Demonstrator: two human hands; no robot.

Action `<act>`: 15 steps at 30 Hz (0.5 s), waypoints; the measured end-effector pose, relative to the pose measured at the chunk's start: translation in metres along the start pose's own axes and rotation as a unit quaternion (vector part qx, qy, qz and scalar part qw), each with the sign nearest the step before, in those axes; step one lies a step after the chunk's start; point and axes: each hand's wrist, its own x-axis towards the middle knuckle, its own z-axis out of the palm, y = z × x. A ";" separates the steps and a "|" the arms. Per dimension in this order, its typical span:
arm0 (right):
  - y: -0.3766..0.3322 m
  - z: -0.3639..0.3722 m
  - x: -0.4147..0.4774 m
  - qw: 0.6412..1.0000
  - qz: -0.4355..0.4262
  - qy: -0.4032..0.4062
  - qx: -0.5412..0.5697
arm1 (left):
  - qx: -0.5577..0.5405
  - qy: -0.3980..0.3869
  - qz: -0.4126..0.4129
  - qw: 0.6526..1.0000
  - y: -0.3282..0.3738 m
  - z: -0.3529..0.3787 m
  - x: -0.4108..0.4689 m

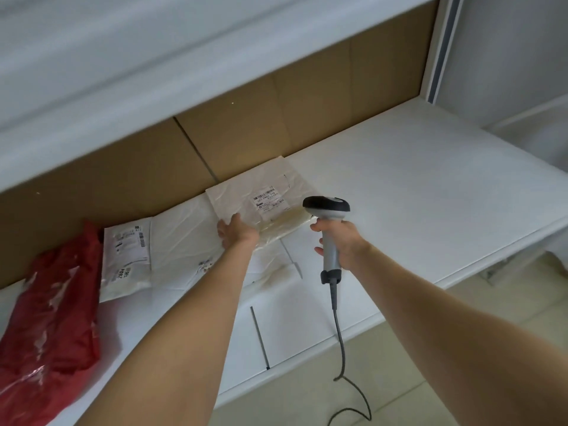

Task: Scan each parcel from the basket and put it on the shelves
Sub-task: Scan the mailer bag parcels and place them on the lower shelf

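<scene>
A flat cream parcel (261, 198) with a barcode label lies on the white shelf (415, 195), against the cardboard back. My left hand (236, 230) rests on its near left corner, fingers spread and fairly straight. My right hand (338, 238) grips the handle of a grey and black barcode scanner (327, 210), whose head points at the parcel's label. The scanner's cable hangs down toward the floor. Left of the cream parcel lie a large white bag parcel (184, 241), a small white labelled parcel (127, 256) and a red bag parcel (52, 302). The basket is out of view.
A brown cardboard panel (276, 124) backs the shelf. Another white shelf board (123, 72) hangs overhead. The right half of the shelf is bare white surface. A white upright post (442, 47) stands at the far right, with beige floor tiles (415, 379) below.
</scene>
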 end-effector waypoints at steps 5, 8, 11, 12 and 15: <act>-0.009 -0.011 -0.024 1.000 0.005 0.015 0.012 | 0.030 -0.008 0.046 0.998 0.037 0.000 -0.027; -0.019 -0.025 -0.049 0.999 0.004 0.030 0.034 | 0.048 -0.037 0.070 0.996 0.060 -0.001 -0.052; -0.029 -0.046 -0.081 0.996 -0.007 0.057 0.065 | 0.076 -0.071 0.113 0.988 0.081 0.000 -0.083; -0.032 -0.054 -0.093 0.995 -0.012 0.066 0.075 | 0.081 -0.083 0.124 0.985 0.089 0.001 -0.096; -0.039 -0.081 -0.128 0.989 -0.022 0.100 0.109 | 0.067 -0.127 0.148 0.978 0.109 0.005 -0.139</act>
